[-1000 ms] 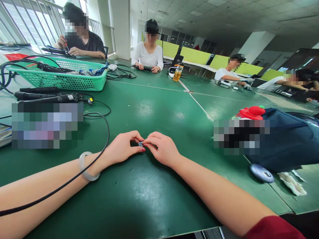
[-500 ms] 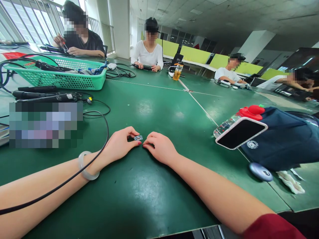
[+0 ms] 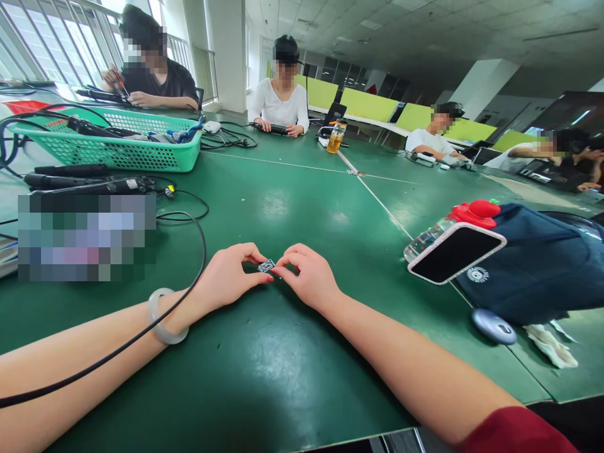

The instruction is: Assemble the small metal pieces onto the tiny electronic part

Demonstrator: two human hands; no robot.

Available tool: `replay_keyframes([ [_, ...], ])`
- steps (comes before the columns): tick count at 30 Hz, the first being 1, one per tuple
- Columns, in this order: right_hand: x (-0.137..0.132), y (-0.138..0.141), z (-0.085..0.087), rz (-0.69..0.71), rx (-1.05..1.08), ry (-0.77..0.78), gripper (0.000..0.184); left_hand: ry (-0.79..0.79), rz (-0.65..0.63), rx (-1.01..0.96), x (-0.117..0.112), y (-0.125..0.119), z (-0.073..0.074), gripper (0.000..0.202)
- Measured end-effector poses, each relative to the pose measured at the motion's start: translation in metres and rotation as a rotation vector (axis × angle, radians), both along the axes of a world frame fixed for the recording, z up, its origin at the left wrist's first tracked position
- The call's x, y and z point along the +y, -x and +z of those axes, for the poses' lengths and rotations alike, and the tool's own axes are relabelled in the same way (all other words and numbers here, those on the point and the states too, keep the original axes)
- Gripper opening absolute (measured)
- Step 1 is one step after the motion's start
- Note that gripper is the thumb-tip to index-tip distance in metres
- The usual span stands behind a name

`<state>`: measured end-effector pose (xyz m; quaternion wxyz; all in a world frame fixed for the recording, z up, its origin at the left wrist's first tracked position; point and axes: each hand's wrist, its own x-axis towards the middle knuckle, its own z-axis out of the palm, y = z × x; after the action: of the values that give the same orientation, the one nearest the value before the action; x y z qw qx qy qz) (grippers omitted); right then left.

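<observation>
Two hands over a green bench (image 3: 264,371), head view. The left hand (image 3: 226,277) holds a small patterned piece (image 3: 266,266) just above the bench, its fingers (image 3: 255,252) pinching the piece between thumb and forefinger. The right hand (image 3: 311,277) is beside it, thumb and forefinger drawn together with their tips at the piece's right-hand end; whether they grip it or merely touch it cannot be told. The piece bears pale markings on a dark ground, too small to read. A pale bangle (image 3: 153,308) encircles the left wrist.

Right: a navy bag (image 3: 533,264) carries a round white emblem (image 3: 477,275) ringed by what appears to be lettering, illegible at this size. Near it are a phone (image 3: 455,253), tilted and dark-screened in a pale case, and a clear bottle (image 3: 427,238) with a red cap (image 3: 476,214). A bluish oval device (image 3: 493,326) shows a small dark panel, its mark unreadable.

Left: a black device (image 3: 111,187) bears a whitish label (image 3: 133,184), likewise illegible; behind it stands a green basket (image 3: 160,154) holding cables and tools.
</observation>
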<state>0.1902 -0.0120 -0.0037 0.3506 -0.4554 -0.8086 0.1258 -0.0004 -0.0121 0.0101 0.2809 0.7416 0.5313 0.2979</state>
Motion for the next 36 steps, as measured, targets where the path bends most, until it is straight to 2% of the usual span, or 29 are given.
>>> replay_keyframes([
  [4,-0.001,-0.002,0.001,0.009,-0.040,-0.052,0.015,0.064,-0.026,-0.087,0.000,-0.001,0.001,0.029],
  [10,-0.005,-0.006,0.004,0.076,-0.126,-0.182,0.025,0.275,-0.131,-0.375,0.001,-0.002,0.005,0.030],
  [14,-0.005,-0.009,0.004,0.086,-0.157,-0.204,0.027,0.287,-0.111,-0.385,0.003,-0.002,0.003,0.030],
  [16,-0.003,-0.009,0.003,0.059,-0.128,-0.167,0.026,0.252,-0.079,-0.346,0.004,-0.001,0.000,0.030],
  [19,0.001,-0.008,0.002,0.021,-0.160,-0.027,0.023,0.193,-0.048,-0.289,0.005,0.000,-0.004,0.030],
  [24,0.002,-0.003,0.002,0.059,-0.281,0.203,0.016,0.155,-0.037,-0.218,0.005,0.000,-0.006,0.029],
  [29,0.001,0.000,0.005,0.099,-0.306,0.232,0.010,0.158,-0.057,-0.209,0.005,0.000,-0.006,0.029],
  [36,0.006,0.001,0.001,0.088,-0.273,0.226,0.014,0.159,-0.062,-0.211,0.005,0.000,-0.007,0.029],
])
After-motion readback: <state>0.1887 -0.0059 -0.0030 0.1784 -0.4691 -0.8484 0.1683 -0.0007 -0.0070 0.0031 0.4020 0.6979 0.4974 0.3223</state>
